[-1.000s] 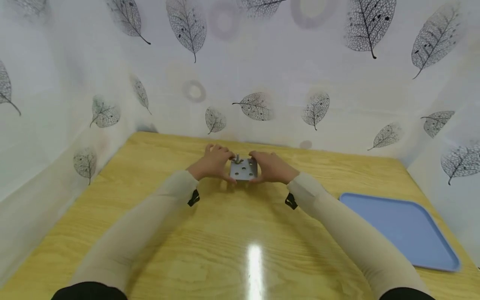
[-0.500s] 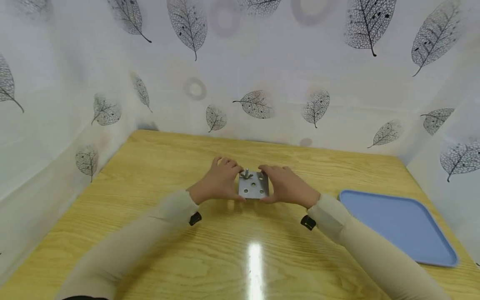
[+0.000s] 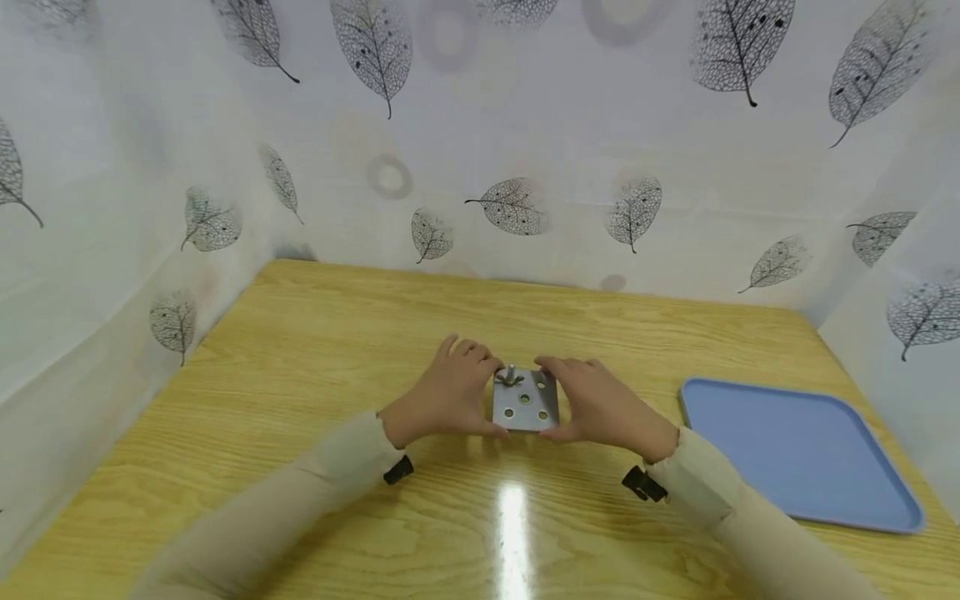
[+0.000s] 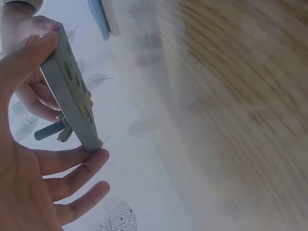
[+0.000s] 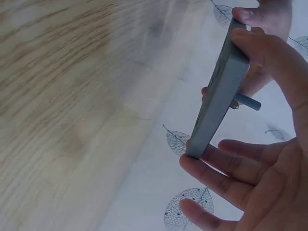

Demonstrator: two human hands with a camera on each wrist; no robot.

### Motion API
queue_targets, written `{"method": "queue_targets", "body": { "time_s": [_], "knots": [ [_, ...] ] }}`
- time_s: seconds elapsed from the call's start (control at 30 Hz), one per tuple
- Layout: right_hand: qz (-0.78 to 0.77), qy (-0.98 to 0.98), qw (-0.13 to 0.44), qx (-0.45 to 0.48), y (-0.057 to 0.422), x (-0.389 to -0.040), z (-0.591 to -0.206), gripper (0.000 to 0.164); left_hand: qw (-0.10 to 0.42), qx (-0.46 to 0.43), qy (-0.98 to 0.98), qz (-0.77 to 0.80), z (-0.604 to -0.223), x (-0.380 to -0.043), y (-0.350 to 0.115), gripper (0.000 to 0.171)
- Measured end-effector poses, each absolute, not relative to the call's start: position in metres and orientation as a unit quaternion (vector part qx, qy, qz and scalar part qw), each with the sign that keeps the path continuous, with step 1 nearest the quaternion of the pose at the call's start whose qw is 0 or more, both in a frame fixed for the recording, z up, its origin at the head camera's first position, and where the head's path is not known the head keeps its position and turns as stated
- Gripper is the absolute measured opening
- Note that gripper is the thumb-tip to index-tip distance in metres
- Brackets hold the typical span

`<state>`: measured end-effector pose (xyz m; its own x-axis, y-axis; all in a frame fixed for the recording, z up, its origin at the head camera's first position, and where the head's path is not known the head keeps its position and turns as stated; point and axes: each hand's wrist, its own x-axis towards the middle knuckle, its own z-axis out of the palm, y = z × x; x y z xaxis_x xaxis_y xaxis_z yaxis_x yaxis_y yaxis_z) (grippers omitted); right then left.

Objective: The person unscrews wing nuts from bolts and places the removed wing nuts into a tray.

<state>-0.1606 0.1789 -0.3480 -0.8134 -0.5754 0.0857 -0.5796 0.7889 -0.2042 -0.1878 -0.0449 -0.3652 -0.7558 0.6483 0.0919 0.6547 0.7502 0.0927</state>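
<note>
A square grey metal plate [image 3: 534, 410] with several round holes is held above the table between both hands. From its far left corner a bolt with a wing nut [image 3: 511, 378] sticks up. My left hand [image 3: 454, 392] grips the plate's left side, thumb on the near edge and fingertips on the far edge. On the opposite side my right hand [image 3: 609, 408] pinches it the same way. Both wrist views show the plate [image 4: 72, 91] edge-on, thumb at one edge and fingertips at the other, with the bolt [image 5: 248, 101] standing out from its face.
A shallow blue tray [image 3: 802, 454] lies on the right of the wooden table [image 3: 360, 317]. White cloth [image 3: 337, 192] printed with leaves hangs behind the table and along both sides. A bright light reflection shows on the table front.
Both hands have brought the plate nearer to me and slightly to the right, keeping hold of it throughout. The tray has stayed where it was.
</note>
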Motion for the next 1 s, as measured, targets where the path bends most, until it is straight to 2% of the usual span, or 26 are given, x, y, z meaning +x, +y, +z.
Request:
{"method": "queue_targets", "body": {
  "time_s": [0.33, 1.0],
  "knots": [
    [0.133, -0.943, 0.035, 0.302, 0.189, -0.150, -0.344, 0.091, 0.051, -0.359, -0.927, -0.095, -0.364, -0.180, -0.041, 0.088],
    [0.204, -0.922, 0.014, 0.328, 0.191, -0.154, -0.352, 0.077, 0.073, -0.361, -0.922, -0.119, -0.359, -0.176, -0.042, 0.086]
  ]
}}
